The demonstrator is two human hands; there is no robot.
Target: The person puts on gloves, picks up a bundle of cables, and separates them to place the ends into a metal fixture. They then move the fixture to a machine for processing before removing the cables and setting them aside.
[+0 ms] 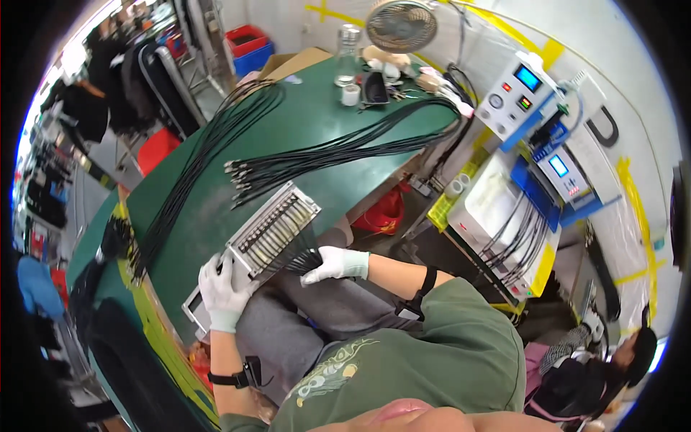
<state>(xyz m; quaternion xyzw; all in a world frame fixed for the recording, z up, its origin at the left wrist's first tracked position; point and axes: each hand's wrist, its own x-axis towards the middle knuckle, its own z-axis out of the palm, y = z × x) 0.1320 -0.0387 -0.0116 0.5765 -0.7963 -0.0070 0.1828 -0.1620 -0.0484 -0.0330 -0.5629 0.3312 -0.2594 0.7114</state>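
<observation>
A silver metal rack [291,189] lies slanted at the green table's near edge, over my lap. It holds a row of pale, slim connector ends side by side. Black cables [306,258] run from its right side in a tight bunch. My left hand [224,288], in a white glove, grips the rack's near left corner with its fingers curled. The gloved right hand [337,265] is closed round the bunch of cables just below the rack; its fingertips are partly hidden. Beside my left wrist a flat metal frame [193,311] sticks out past the table edge.
On the green table [317,93] lie two long bundles of black cables, one with metal-tipped ends [241,180], another at the left [191,173]. A fan [401,27] and glass bottle [348,54] stand behind. A machine [515,93] stands right; another person [586,381] sits lower right.
</observation>
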